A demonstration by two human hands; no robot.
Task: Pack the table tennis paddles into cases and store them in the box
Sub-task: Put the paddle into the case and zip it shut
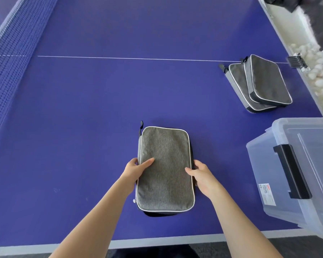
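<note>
A grey fabric paddle case [165,168] with white piping lies zipped on the blue table tennis table [82,127], near the front edge. My left hand [136,169] grips its left side, thumb on top. My right hand [201,175] grips its right side the same way. Two more grey cases [259,82] lie stacked at the far right of the table. A clear plastic box [295,175] with a lid and black latch sits at the table's right front corner. No paddle is visible.
The net [9,58] runs along the left side. A white trough [317,71] holding several white balls lies beyond the table's right edge. The table's white front edge [157,241] is just below my arms.
</note>
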